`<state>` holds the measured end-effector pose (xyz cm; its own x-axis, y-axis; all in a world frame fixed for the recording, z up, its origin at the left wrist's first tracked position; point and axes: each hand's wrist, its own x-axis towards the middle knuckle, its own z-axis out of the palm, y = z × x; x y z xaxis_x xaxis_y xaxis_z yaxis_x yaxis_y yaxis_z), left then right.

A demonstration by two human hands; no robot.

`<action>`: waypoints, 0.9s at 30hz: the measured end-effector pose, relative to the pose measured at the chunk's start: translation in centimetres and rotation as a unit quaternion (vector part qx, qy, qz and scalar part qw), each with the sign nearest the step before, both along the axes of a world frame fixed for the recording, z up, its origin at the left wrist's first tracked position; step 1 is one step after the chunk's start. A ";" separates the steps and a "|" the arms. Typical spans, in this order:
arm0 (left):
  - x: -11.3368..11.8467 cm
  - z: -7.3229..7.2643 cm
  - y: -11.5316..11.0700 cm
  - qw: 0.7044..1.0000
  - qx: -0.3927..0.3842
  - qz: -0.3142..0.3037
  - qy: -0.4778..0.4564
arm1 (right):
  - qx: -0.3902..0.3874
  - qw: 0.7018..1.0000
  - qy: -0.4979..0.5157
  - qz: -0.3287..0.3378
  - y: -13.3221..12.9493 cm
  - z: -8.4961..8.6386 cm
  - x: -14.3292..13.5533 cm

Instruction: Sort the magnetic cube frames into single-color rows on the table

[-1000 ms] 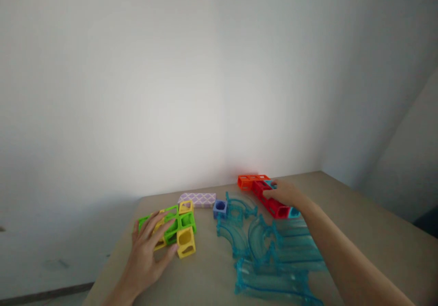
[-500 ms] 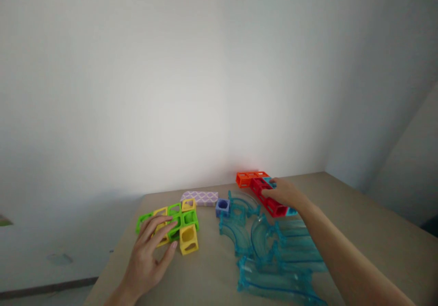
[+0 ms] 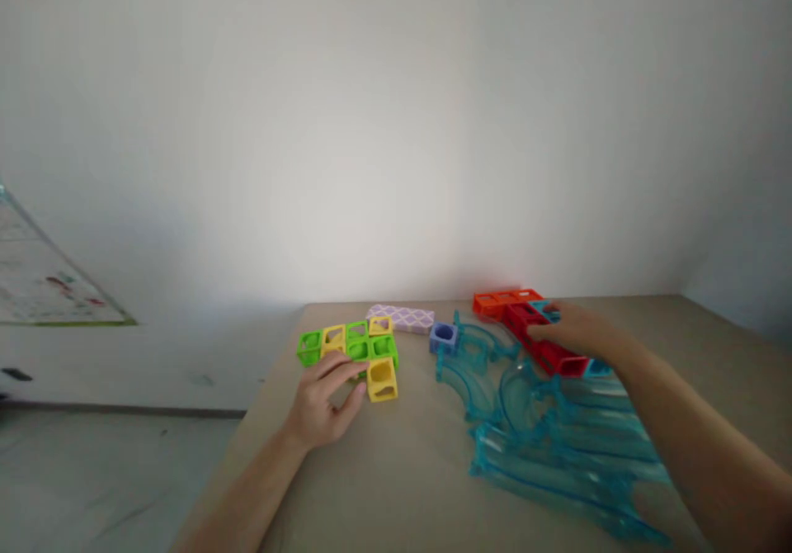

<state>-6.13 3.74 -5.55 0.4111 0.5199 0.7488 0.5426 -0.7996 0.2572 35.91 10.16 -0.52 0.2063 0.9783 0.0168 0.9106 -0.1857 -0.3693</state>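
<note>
My left hand (image 3: pixel 325 400) is at the near edge of a group of green and yellow hollow cubes (image 3: pixel 357 350). Its index finger and thumb are apart, pointing at a yellow cube (image 3: pixel 382 381) with a round hole; whether a fingertip touches it I cannot tell. My right hand (image 3: pixel 575 330) reaches over a row of red cubes (image 3: pixel 523 317), thumb over the red and fingers by a light-blue cube (image 3: pixel 540 309). These fingers are spread, and part of the row is hidden beneath the hand. Another light-blue cube (image 3: pixel 597 368) shows under the wrist.
Transparent blue track pieces (image 3: pixel 550 470), curved and straight, cover the table's middle and right. A blue-violet cube (image 3: pixel 444 338) stands near a purple patterned box (image 3: pixel 402 319). Orange cubes (image 3: pixel 507 300) sit by the wall (image 3: pixel 396 165). The table's left edge drops to the floor (image 3: pixel 124 470).
The view has swung left, so everything appears further right. My left hand has drawn back toward me from over the green and yellow cubes, toward the front yellow cube. My right hand stays at the red row.
</note>
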 end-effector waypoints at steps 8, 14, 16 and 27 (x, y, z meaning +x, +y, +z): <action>-0.9 -1.1 -0.2 0.997 0.029 0.062 -0.030 | -0.088 0.994 -0.058 -0.011 0.3 -0.3 0.9; -0.5 -1.1 0.4 0.998 0.039 0.045 -0.009 | -0.046 0.996 -0.058 -0.041 0.3 1.1 0.4; -0.7 -1.0 0.3 0.998 0.044 0.043 -0.014 | -0.029 0.997 -0.055 -0.049 0.1 1.6 0.2; 6.6 2.9 1.6 0.893 -0.343 -0.008 -0.292 | 0.133 0.989 0.020 0.059 -4.0 6.9 -3.1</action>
<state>0.45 5.36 -2.63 0.0658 0.9358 0.3463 0.1453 -0.3524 0.9245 32.78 6.15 6.35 0.0974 0.9579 0.2701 0.9039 0.0284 -0.4268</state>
